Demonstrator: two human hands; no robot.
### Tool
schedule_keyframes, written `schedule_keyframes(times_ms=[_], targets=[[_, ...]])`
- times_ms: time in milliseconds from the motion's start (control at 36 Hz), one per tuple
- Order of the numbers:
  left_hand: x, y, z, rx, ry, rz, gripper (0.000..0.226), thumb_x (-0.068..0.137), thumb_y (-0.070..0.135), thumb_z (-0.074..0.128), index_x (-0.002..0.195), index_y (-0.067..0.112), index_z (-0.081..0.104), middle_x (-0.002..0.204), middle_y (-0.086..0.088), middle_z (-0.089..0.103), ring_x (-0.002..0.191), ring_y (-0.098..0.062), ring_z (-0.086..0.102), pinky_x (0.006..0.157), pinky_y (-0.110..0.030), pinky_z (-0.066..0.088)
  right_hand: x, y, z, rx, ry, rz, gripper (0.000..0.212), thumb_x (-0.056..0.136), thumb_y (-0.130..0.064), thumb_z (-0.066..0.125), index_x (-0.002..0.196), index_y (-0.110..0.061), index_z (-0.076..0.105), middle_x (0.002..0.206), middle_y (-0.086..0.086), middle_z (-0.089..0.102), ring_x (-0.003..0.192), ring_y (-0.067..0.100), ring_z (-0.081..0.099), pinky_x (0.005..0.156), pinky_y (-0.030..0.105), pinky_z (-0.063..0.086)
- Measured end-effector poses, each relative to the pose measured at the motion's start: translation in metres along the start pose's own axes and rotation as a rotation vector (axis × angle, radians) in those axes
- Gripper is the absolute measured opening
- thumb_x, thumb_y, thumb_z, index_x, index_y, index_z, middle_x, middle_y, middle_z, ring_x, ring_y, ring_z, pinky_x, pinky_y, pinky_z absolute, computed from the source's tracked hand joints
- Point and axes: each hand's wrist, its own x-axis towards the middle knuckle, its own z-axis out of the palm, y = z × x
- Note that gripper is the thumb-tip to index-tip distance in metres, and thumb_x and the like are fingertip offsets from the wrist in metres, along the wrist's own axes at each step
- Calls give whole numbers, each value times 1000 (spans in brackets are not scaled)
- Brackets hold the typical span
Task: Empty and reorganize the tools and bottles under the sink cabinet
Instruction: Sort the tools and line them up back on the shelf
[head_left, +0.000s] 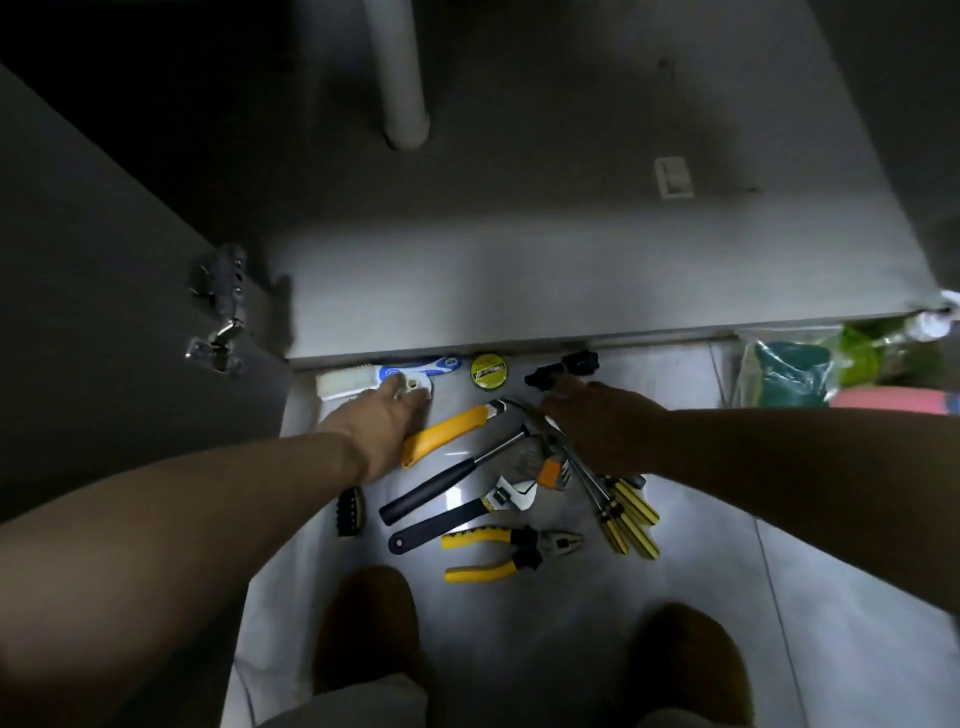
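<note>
Tools lie on the floor before the open sink cabinet (519, 291). My left hand (374, 415) reaches onto a white and blue brush (415, 370) at the cabinet's edge, fingers on its white end. My right hand (597, 421) rests over a black tool (563, 366) and the heads of several yellow-striped screwdrivers (628, 514); I cannot tell what it grips. Between my hands lie a yellow utility knife (447, 428), a hammer (457, 478), an adjustable wrench (467, 514), yellow pliers (509, 553) and a round yellow tin (488, 369).
The cabinet floor is bare but for a white drain pipe (397, 78) and a small white label (674, 177). The open door with its hinge (218, 312) stands at left. Plastic bags (810, 364) and a pink item (893, 400) sit at right. A small black brush (349, 512) lies near my knees.
</note>
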Motion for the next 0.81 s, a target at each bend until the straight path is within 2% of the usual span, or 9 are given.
schedule_keyframes(times_ms=[83,194,278,417,528,583,667,750,806], targets=[[7,-4,11,-89,186,47,66,86,4,57,145,29,42,144,-8,39,118,-33,57,91,-39,50,8,3,15,22,120,7,54,95,-13,56,146,-18,40,146,12,32,103,29,59,86,43,57],[13,-3,13,-115,348,125,43,85,1,59,124,19,57,118,-11,49,102,-36,58,84,-40,50,8,8,24,132,234,11,61,93,-14,53,152,-22,38,143,14,35,107,32,59,89,44,55],[15,3,11,-177,353,100,38,82,-5,58,116,12,57,112,-15,48,87,-41,60,75,-44,53,2,11,26,211,289,10,57,92,-21,49,149,-18,43,140,19,38,90,38,65,81,46,58],[18,9,3,-237,340,-6,23,85,3,64,105,12,58,105,-17,53,85,-42,63,71,-42,50,-9,28,28,220,242,117,37,94,-17,62,130,-17,53,131,12,40,87,37,65,81,46,58],[13,16,-2,-222,355,42,20,89,6,60,108,10,56,109,-18,55,87,-42,63,72,-44,52,-21,48,31,202,212,185,24,94,-15,61,118,-14,58,118,10,46,86,35,64,77,41,56],[8,25,-3,-235,389,111,20,90,18,62,108,14,54,107,-13,56,85,-40,63,70,-43,53,-28,61,32,212,226,205,11,95,-18,61,106,-15,61,110,7,46,84,34,63,73,38,52],[1,44,-3,-296,419,241,20,93,39,61,105,26,51,101,-2,60,84,-31,63,69,-39,53,-34,80,40,248,293,278,9,96,-23,61,99,-14,63,103,7,46,90,37,62,75,37,50],[2,71,-2,-398,415,282,8,96,38,55,101,35,50,95,9,59,81,-20,62,67,-34,50,-35,92,46,438,455,436,7,92,-18,68,92,-12,72,101,7,50,89,32,62,76,30,48],[7,89,0,-493,379,249,8,95,37,59,99,34,52,91,12,62,80,-16,62,68,-33,50,-33,96,47,626,573,536,5,89,-16,72,86,-14,76,103,10,63,89,27,65,81,34,53]])
